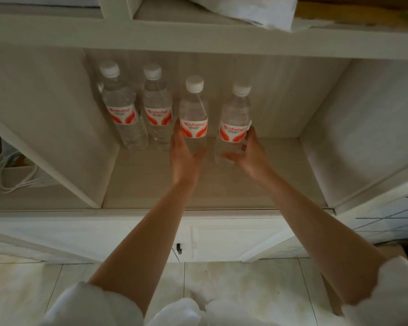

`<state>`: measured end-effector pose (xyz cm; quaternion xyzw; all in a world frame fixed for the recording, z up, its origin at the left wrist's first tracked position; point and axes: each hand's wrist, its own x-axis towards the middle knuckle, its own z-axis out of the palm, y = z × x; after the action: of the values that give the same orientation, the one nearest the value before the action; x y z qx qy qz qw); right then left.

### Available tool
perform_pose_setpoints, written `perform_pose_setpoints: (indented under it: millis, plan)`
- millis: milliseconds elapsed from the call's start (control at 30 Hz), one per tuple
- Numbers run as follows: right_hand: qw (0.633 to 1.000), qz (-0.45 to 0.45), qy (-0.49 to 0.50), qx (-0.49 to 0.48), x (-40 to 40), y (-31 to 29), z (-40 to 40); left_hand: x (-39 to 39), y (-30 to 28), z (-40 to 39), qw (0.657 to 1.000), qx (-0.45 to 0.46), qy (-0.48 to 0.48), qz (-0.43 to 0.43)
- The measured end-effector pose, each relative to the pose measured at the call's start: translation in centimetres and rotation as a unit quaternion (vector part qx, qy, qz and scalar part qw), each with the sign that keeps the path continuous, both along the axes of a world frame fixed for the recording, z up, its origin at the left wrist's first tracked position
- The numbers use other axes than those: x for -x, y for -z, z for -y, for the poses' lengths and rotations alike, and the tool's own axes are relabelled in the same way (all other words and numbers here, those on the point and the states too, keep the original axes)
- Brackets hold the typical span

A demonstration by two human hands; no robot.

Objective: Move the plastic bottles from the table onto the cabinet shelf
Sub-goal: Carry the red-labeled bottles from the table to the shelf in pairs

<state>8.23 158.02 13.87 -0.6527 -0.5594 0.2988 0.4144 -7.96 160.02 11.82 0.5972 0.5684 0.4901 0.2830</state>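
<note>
Four upright bottles are seen in a row on the cabinet shelf (222, 184). The third bottle (193, 114) is grasped by the left hand (184, 154); at its 3 o'clock, the fourth bottle (234, 118) is grasped by the right hand (247, 154).

Four clear plastic bottles, each white-capped with a red-and-white label, stood upright on the cabinet shelf (222, 184); the first bottle (123, 107) sat near the back left corner, just beside the second bottle (157, 107); the third bottle (193, 116) and fourth bottle (234, 121) stood further forward, slightly apart.
</note>
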Motion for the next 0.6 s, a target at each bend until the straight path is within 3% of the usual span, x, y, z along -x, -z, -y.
perform_pose_setpoints:
  millis: [600]
  plan:
    - [0.997,-0.048,-0.047,0.022,-1.3,0.3,-4.4,-1.1,0.2,-2.4,1.000,-0.016,-0.015,-0.005]
